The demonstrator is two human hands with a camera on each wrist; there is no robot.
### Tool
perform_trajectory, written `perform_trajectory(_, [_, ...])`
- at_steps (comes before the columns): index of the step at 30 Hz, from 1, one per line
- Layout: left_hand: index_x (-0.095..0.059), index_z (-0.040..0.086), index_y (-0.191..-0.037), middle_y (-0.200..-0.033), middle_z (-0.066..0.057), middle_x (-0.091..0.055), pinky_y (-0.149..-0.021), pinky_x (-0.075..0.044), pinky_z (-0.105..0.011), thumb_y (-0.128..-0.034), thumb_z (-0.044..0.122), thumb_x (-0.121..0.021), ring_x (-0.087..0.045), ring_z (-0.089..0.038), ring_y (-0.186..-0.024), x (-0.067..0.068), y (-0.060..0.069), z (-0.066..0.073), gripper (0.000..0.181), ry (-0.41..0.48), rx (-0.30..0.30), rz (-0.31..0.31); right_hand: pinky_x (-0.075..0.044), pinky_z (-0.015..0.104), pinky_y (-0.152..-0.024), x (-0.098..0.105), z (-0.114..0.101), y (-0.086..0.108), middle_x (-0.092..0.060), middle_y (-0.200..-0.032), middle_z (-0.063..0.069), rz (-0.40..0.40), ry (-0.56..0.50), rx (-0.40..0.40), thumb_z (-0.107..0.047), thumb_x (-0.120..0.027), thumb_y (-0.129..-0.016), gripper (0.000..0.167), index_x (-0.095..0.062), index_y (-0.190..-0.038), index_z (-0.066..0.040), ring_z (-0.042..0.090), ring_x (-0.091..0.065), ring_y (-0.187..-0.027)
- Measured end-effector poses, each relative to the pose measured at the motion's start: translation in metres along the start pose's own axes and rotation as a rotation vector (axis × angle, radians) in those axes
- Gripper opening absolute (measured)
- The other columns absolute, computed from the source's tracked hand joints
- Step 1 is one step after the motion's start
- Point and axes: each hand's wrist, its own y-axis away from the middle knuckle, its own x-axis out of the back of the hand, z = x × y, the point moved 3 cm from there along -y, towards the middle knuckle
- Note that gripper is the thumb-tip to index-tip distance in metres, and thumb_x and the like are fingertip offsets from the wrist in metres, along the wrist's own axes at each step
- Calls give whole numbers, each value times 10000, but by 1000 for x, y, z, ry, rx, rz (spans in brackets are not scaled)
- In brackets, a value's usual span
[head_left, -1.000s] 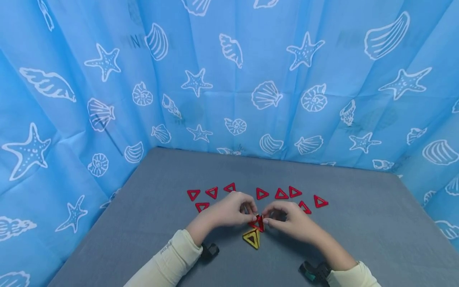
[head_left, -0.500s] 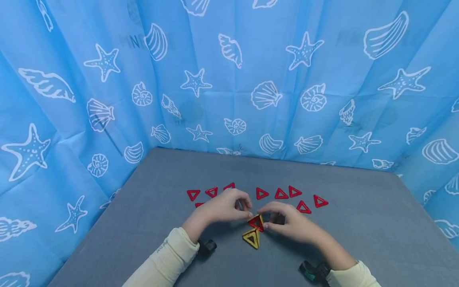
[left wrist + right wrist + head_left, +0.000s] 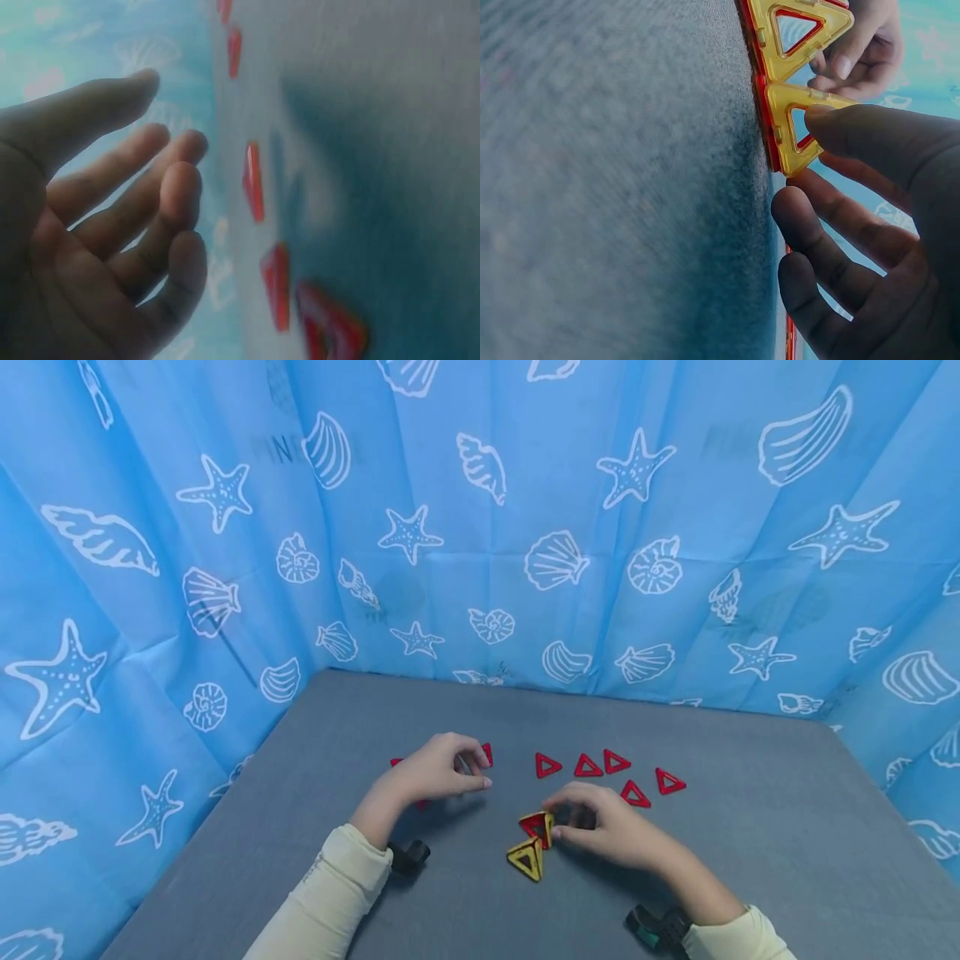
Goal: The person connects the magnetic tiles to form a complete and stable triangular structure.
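My right hand (image 3: 611,827) pinches a yellow triangular magnetic tile (image 3: 784,154) between thumb and index finger, the other fingers loosely bent. That tile stands tilted up beside a red triangular tile (image 3: 531,821) low on the table. A second raised yellow triangular tile (image 3: 767,52) touches it at a corner, with red along its base. My left hand (image 3: 431,770), fingers relaxed and holding nothing, hovers over the loose red tiles on the left. In the left wrist view, red tiles (image 3: 255,184) lie flat beyond the fingertips; the hand hides part of that group in the head view.
Several red triangular tiles (image 3: 588,773) lie loose at the right, behind my right hand. A grey cloth covers the table (image 3: 375,710). Behind and at the left hangs a blue curtain (image 3: 480,585) with shell and starfish prints. Both wrists wear black devices (image 3: 408,860).
My left hand has let go of the tiles and moved left and away, over the loose red tiles. The right hand has barely moved and keeps its pinch on the yellow tile.
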Motion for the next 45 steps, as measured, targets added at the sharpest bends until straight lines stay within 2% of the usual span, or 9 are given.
perform_trajectory(5, [-745,53,-1112,-980,-7,-718,-741,-564,-324,-932,222,-829,-668,-165,-818,17,8,-15,261,-23,65,32,-565,260,-738,0,1,1,-744,-1124,-11,0,13,-9,-263,-806,-956,329,-740,-1241,-111,78,-652,-837])
perform_trajectory(11, [-738,71,-1087,-1010,-66,-704,-763,-559,-344,-818,153,-924,-630,-209,-913,32,17,-34,337,-43,186,36,-552,259,-721,1,2,1,-719,-1047,-48,-7,25,-29,-309,-807,-954,258,-754,-1164,-169,80,-634,-813])
perform_trajectory(16, [-730,78,-1052,-929,-71,-687,-716,-523,-343,-768,112,-951,-625,-203,-818,37,22,-43,361,-31,301,1,-540,256,-711,2,3,2,-698,-1003,-60,-2,31,-34,-327,-816,-945,203,-748,-1092,-205,79,-631,-798])
perform_trajectory(22, [-721,87,-946,-835,-64,-663,-668,-487,-345,-786,126,-937,-600,-211,-735,37,25,-47,272,-57,375,-20,-530,249,-693,3,7,1,-688,-966,-68,6,35,-56,-360,-825,-934,192,-739,-1042,-226,85,-627,-782])
perform_trajectory(28, [-718,108,-849,-809,-40,-680,-644,-475,-330,-805,144,-926,-596,-190,-720,35,25,-45,216,-84,361,-23,-530,249,-691,4,8,-1,-685,-947,-68,19,41,-69,-364,-832,-926,197,-734,-1018,-220,88,-625,-776])
perform_trajectory(34, [-695,97,-901,-797,-46,-637,-631,-481,-323,-832,151,-912,-592,-190,-695,28,22,-43,233,-74,340,-9,-518,252,-658,3,8,0,-673,-903,-62,51,57,-108,-354,-845,-914,202,-733,-995,-208,94,-608,-735])
perform_trajectory(39, [-667,82,-936,-804,-56,-605,-628,-502,-315,-843,156,-902,-595,-193,-687,22,16,-40,263,-67,284,27,-500,251,-648,5,9,-2,-654,-875,-61,81,82,-126,-365,-848,-910,203,-731,-977,-214,99,-586,-723])
perform_trajectory(45, [-661,97,-1001,-805,-36,-602,-644,-480,-317,-906,157,-848,-568,-172,-692,12,6,-36,218,-65,207,84,-496,250,-638,6,10,-1,-661,-882,-55,80,66,-116,-347,-848,-913,193,-730,-977,-209,95,-582,-713])
